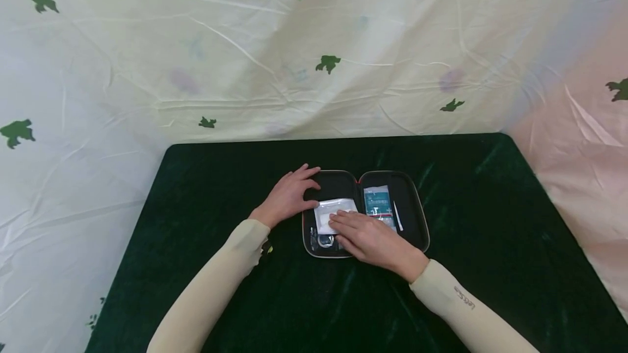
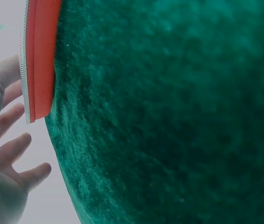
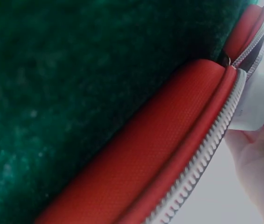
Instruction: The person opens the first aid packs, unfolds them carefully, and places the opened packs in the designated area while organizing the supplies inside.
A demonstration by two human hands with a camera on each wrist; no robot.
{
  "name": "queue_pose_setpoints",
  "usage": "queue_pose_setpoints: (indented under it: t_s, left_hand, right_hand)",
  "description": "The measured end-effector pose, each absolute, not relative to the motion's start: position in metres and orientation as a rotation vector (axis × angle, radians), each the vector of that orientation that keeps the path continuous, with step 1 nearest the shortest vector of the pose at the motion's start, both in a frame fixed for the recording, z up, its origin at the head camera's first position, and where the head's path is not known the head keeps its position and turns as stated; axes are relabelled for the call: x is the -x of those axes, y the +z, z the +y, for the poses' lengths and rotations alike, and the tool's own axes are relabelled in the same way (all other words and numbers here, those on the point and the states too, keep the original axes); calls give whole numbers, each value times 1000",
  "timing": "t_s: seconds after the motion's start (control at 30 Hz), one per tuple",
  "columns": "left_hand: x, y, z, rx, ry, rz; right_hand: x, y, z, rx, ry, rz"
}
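Note:
An open zip case (image 1: 336,184), black inside and red outside, lies on the green cloth. My right hand (image 1: 375,238) rests with fairly straight fingers on a white packet (image 1: 338,205) in its left half. At the case's left edge, my left hand (image 1: 290,192) has its fingers spread, the thumb tip at the packet's upper left corner. The left wrist view shows the fingers (image 2: 15,148) beside the red case wall (image 2: 43,60). A small clear-wrapped item (image 1: 325,241) shows below the packet. The right half holds a teal-and-white packet (image 1: 378,200), partly hidden by my right hand.
A thin white stick (image 1: 398,217) lies beside the teal-and-white packet in the case. The dark green velvet cloth (image 1: 221,178) covers the table. Behind and at the sides hangs a pale curtain (image 1: 294,86) with green leaf-like shapes.

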State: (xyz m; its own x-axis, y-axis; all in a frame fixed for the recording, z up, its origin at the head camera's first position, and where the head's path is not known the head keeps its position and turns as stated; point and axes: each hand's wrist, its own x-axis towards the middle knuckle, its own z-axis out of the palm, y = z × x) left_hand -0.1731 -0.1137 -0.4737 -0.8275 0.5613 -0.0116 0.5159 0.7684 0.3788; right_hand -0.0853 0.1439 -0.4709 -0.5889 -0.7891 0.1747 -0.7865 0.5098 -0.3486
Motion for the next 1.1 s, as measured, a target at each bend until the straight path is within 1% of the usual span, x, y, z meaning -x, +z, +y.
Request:
queue_pose_setpoints:
  t_s: [0.2, 0.4, 0.53, 0.93, 1.1]
  left_hand:
    - [172, -470, -111, -904, 511, 2864]
    - [173, -471, -110, -820, 689, 2835]
    - [174, -471, -111, -809, 771, 2801]
    - [173, -469, -115, -776, 863, 2720]
    - [174, -471, -116, -782, 881, 2705]
  right_hand:
    - [87, -469, 145, 1415, -589, 2705]
    - [90, -468, 145, 1377, -603, 2725]
    - [94, -468, 144, 1355, -636, 2761]
    - [108, -469, 134, 1236, -715, 2855]
    - [115, -468, 130, 1227, -727, 2840]
